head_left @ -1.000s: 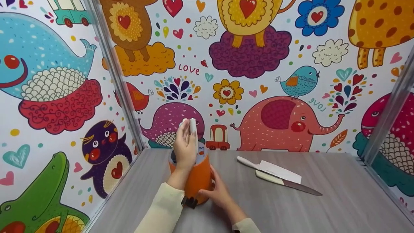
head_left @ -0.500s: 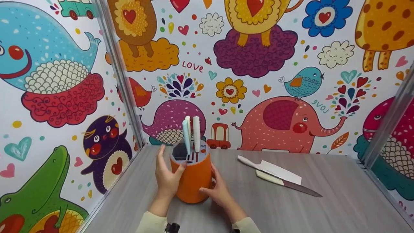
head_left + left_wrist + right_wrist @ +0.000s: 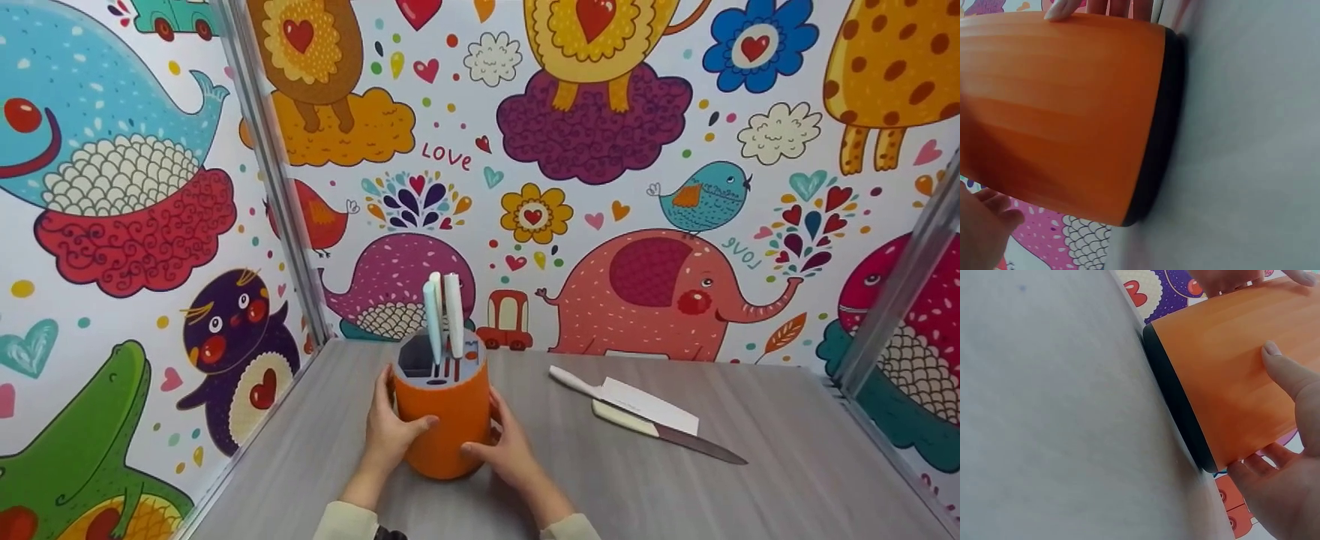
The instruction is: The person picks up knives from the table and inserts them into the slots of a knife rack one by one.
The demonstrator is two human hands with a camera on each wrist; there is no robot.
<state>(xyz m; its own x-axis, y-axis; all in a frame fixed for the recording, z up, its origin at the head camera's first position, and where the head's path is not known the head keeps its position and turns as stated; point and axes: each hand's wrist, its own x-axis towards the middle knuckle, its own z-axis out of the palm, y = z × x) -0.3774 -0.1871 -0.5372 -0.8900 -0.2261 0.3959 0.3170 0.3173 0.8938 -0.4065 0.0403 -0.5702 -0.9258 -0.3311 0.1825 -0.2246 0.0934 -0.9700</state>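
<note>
An orange knife block (image 3: 444, 420) with a grey slotted top and a dark base (image 3: 1176, 399) stands upright on the table. Several knife handles rise from its slots, among them a light blue handle (image 3: 433, 324) and a white handle (image 3: 454, 319). My left hand (image 3: 390, 431) holds the block's left side, thumb across the front. On the opposite side my right hand (image 3: 514, 454) grips it lower down, its thumb (image 3: 1283, 365) flat on the orange wall. Parts of both hands' fingers are hidden behind the block.
Right of the block, a cleaver (image 3: 651, 406) with a white handle lies against a longer kitchen knife (image 3: 697, 444) with a cream handle, its tip pointing right. Cartoon-printed walls (image 3: 525, 255) border the grey wooden table (image 3: 585, 480) at the back and sides.
My left hand was above the block by the handles, then came down to its upper left side, and now sits lower around it. My right hand has stayed on the block.
</note>
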